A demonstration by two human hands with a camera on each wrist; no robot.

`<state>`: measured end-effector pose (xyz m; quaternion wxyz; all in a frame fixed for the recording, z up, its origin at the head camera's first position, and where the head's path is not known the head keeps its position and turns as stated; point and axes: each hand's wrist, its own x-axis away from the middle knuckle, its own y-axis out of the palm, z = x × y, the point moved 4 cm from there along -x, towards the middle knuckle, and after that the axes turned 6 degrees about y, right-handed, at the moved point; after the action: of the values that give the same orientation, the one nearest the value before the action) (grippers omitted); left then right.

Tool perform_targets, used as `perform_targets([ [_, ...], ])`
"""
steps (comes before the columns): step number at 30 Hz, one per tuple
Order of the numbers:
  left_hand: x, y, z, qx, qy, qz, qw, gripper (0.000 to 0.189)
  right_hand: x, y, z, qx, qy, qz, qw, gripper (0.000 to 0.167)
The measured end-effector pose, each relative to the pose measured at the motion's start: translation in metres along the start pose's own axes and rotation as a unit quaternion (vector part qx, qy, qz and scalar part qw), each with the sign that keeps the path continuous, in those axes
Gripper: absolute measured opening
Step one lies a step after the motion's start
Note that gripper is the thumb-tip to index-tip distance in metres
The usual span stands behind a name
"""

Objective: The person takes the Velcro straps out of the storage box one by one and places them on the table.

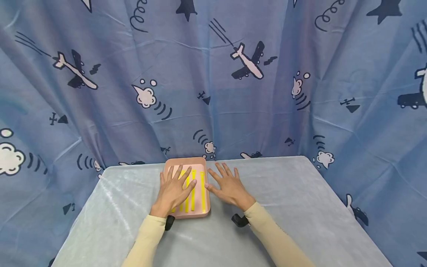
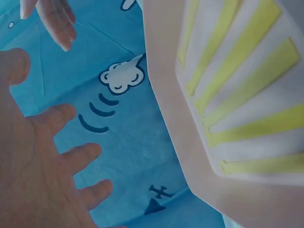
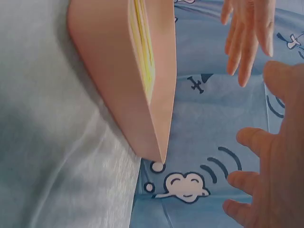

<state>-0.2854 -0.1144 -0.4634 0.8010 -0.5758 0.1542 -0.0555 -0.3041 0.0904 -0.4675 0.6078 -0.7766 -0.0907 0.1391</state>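
Note:
A pink tray (image 1: 207, 207) lies on the table, with several yellow strips (image 1: 202, 191) laid lengthwise on its pale inside. My left hand (image 1: 173, 191) is spread above the tray's left side and hides part of the strips. Just off the tray's right edge, my right hand (image 1: 230, 187) hovers with its fingers spread and holds nothing. In the left wrist view the left hand (image 2: 42, 147) stands apart from the tray (image 2: 164, 71). The right wrist view has the right hand (image 3: 270, 161) likewise apart from the tray wall (image 3: 109, 71).
A pale grey cloth covers the table (image 1: 283, 193). Behind it hangs a blue curtain (image 1: 186, 74) printed with planes, clouds and stars. A black wrist strap (image 1: 240, 220) shows below the right hand, and another (image 1: 169, 222) beside the left wrist.

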Motion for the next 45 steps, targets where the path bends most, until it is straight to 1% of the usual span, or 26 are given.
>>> perform_targets([
  [6, 0.007, 0.003, -0.009, 0.002, -0.016, 0.006, 0.9998, 0.06, -0.001, 0.005, -0.012, -0.017, -0.013, -0.001, 0.9998, 0.071],
  [13, 0.016, 0.008, -0.023, 0.02, -0.042, 0.003, 0.9989, 0.057, 0.001, 0.014, -0.028, -0.027, -0.026, -0.007, 0.9993, 0.066],
  [16, 0.019, 0.009, -0.029, 0.029, -0.053, 0.008, 0.9982, 0.056, 0.001, 0.016, -0.033, -0.031, -0.03, -0.004, 0.999, 0.065],
  [19, 0.022, 0.01, -0.035, 0.035, -0.065, 0.012, 0.9972, 0.056, 0.002, 0.018, -0.036, -0.031, -0.038, -0.001, 0.9988, 0.064],
  [23, 0.026, 0.01, -0.043, 0.045, -0.08, 0.015, 0.9956, 0.056, 0.001, 0.021, -0.04, -0.03, -0.044, -0.01, 0.9986, 0.064],
  [26, 0.03, 0.011, -0.05, 0.056, -0.091, 0.025, 0.994, 0.056, 0.0, 0.024, -0.044, -0.026, -0.051, -0.013, 0.9982, 0.064],
  [28, 0.032, 0.011, -0.054, 0.073, -0.101, 0.032, 0.9917, 0.056, 0.001, 0.025, -0.046, -0.027, -0.057, -0.011, 0.998, 0.063],
  [30, 0.035, 0.012, -0.059, 0.091, -0.109, 0.048, 0.9887, 0.056, 0.001, 0.026, -0.049, -0.03, -0.062, -0.009, 0.9976, 0.062],
  [33, 0.038, 0.013, -0.066, 0.119, -0.123, 0.071, 0.9828, 0.055, 0.003, 0.027, -0.054, -0.033, -0.073, -0.007, 0.9968, 0.061],
  [36, 0.042, 0.013, -0.07, 0.136, -0.134, 0.088, 0.9776, 0.053, 0.003, 0.027, -0.059, -0.029, -0.085, -0.006, 0.996, 0.061],
  [38, 0.044, 0.014, -0.073, 0.144, -0.142, 0.096, 0.9746, 0.052, 0.003, 0.028, -0.062, -0.027, -0.091, -0.008, 0.9954, 0.061],
  [42, 0.047, 0.016, -0.077, 0.156, -0.148, 0.11, 0.9705, 0.05, 0.003, 0.03, -0.069, -0.021, -0.096, -0.009, 0.9951, 0.061],
  [45, 0.049, 0.019, -0.08, 0.166, -0.153, 0.11, 0.9679, 0.048, 0.004, 0.032, -0.075, -0.017, -0.098, -0.008, 0.995, 0.06],
])
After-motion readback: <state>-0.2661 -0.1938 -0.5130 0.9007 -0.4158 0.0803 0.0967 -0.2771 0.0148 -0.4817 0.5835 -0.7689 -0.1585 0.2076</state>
